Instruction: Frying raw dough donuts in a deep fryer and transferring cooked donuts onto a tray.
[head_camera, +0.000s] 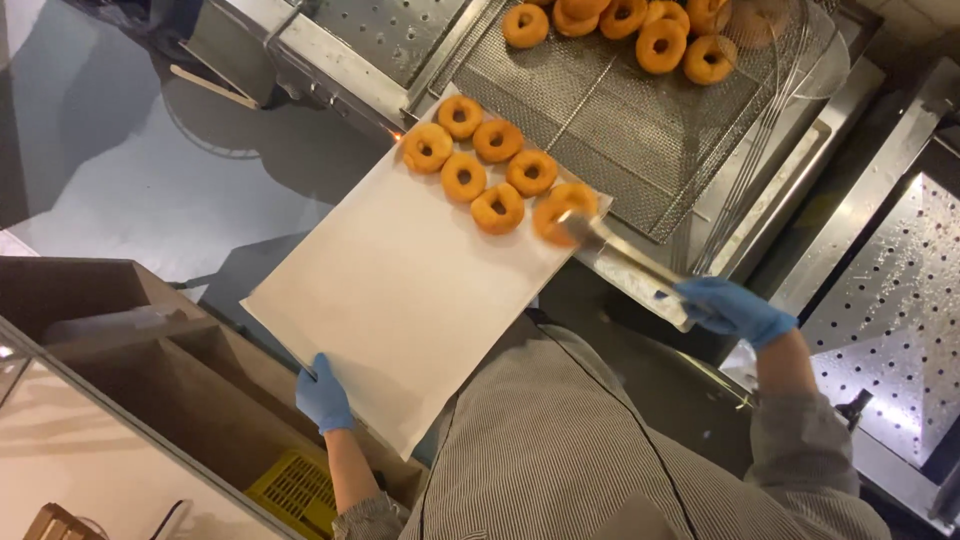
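Observation:
My left hand (323, 396), in a blue glove, grips the near edge of a large flat tray lined with white paper (390, 300). Several golden ring doughnuts (463, 150) lie in rows at the tray's far end. My right hand (733, 310), also gloved in blue, is shut on metal tongs (625, 255). The tongs' tips pinch one doughnut (556, 207) at the tray's far right corner. More doughnuts (650, 30) rest on a wire mesh draining rack (600, 130) beyond the tray.
A stainless fryer frame (320, 60) borders the rack on the left. Perforated metal panels (890, 320) stand at the right. A brown wooden shelf unit (170, 370) sits at lower left, with a yellow crate (295, 490) beneath. A grey floor (150, 180) lies at the left.

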